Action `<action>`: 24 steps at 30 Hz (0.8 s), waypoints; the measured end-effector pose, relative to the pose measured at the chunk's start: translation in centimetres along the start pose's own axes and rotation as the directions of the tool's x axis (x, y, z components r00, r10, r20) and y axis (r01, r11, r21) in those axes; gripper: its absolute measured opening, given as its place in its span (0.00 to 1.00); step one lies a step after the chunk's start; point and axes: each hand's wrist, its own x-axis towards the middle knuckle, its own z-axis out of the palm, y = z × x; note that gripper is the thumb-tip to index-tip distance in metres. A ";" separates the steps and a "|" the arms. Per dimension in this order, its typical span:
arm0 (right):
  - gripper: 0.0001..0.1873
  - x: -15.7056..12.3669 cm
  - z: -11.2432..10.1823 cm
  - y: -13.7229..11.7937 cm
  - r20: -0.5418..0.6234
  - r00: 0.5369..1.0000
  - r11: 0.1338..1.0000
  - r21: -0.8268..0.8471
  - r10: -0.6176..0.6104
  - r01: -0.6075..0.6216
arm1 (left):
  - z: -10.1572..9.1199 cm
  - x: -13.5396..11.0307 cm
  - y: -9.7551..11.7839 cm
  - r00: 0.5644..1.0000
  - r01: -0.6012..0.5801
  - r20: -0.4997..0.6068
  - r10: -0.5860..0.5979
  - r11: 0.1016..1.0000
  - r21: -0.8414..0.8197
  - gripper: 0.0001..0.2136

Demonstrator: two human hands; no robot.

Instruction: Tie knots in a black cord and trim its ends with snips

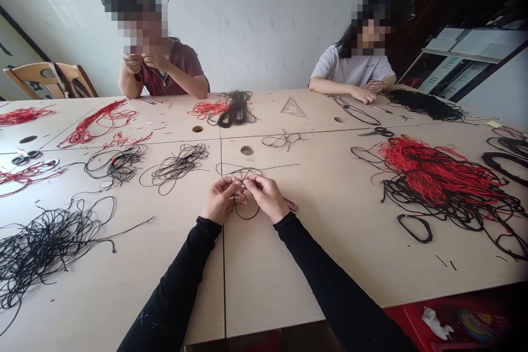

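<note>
Close together over the near middle of the table, my left hand (223, 196) and my right hand (264, 194) pinch a thin black cord (246, 219) between thumbs and fingertips. One loop of the cord hangs below my fingers, and loose strands stretch out beyond them on the tabletop. The exact spot where the fingertips meet is too small to make out. A pink-handled tool (292, 204) lies partly hidden behind my right hand.
Tangled black cords (45, 242) lie at left, and a red and black cord pile (437, 176) at right. Scissors (376, 132) and a clear triangle ruler (293, 107) rest farther back. Two people sit across the table (330, 253), one holding red cord.
</note>
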 end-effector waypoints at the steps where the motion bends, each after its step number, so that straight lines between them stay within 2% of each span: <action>1: 0.16 0.0 0.0 0.0 -0.003 1.000 1.000 0.000 -0.002 0.002 | 0.0 0.0 0.0 1.000 -0.007 -0.005 0.008 1.000 0.015 0.16; 8: 0.17 0.0 -0.1 -0.2 -0.011 0.999 0.998 -0.034 0.047 -0.047 | -0.2 0.0 -0.1 0.998 -0.037 -0.051 0.039 0.998 0.043 0.15; 15: 0.19 -0.1 -0.2 -0.2 0.012 1.000 0.999 -0.025 0.026 -0.026 | 0.1 -0.1 0.2 1.000 -0.008 -0.021 0.009 1.000 0.019 0.15; 24: 0.17 0.0 -0.1 0.1 0.063 0.998 1.000 0.014 0.004 -0.005 | 0.0 -0.1 0.1 1.000 -0.025 0.010 0.024 0.999 0.034 0.15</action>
